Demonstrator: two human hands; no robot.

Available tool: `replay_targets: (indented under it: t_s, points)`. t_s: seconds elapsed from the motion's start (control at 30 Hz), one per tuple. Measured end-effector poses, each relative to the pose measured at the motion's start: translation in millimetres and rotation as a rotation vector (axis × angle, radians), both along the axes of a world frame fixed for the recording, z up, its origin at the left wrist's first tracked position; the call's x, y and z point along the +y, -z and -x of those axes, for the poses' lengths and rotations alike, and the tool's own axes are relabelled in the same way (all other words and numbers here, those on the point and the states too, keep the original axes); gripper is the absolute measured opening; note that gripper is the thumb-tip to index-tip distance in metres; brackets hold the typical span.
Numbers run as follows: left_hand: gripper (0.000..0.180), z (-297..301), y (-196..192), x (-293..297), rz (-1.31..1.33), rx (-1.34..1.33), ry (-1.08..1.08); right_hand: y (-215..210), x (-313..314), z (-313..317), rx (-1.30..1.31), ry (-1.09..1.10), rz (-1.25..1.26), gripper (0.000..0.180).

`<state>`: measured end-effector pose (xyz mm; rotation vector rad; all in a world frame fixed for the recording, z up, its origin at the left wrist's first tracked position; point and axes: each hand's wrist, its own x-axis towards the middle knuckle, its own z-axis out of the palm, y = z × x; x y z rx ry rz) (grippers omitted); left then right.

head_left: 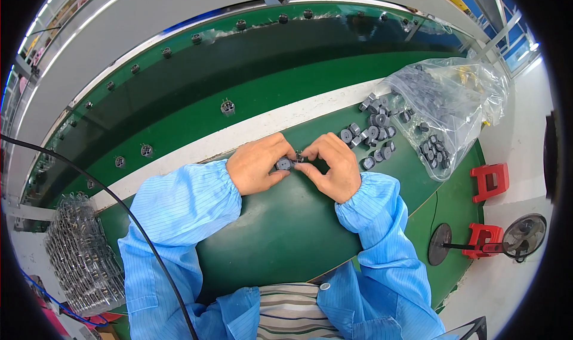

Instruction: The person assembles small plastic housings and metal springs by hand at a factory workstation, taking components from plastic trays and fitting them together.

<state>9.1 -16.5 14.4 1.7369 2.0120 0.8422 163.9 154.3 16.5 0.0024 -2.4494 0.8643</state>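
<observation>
My left hand is closed around a dark grey round plastic part, pinched between thumb and fingers above the green table. Close against it, my right hand pinches a small dark piece at the fingertips. The two pieces meet or nearly meet; whether they are joined I cannot tell. To the right of my right hand lies a loose pile of similar grey round parts. More of them fill a clear plastic bag that lies open behind the pile.
Beyond the white ledge runs a green conveyor belt, with small dark parts such as this one spaced along it. Stacked clear trays stand at the left. A black cable crosses my left sleeve. A fan and red stools are at right.
</observation>
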Motion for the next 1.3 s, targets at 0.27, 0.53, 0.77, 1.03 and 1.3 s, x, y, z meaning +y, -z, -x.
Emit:
replay_targets:
  t_s: [0.27, 0.53, 0.77, 1.03, 1.3]
  points:
    - [0.045, -5, 10, 6, -0.034, -0.141, -0.104, 27, 4, 5, -0.058, 0.100, 0.050, 0.018]
    - [0.039, -3, 21, 5, -0.138, 0.012, -0.105, 13, -5, 10, -0.071, -0.022, 0.319, 0.015]
    - [0.037, -4, 21, 7, -0.152, -0.033, -0.108, 14, 0, 10, -0.020, 0.025, -0.036, 0.017]
    - [0.032, 0, 22, 6, -0.146, -0.075, -0.088, 22, -2, 11, -0.077, -0.013, 0.191, 0.012]
    - [0.032, -1, 20, 5, -0.104, -0.112, -0.100, 26, -8, 11, -0.026, -0.004, 0.141, 0.016]
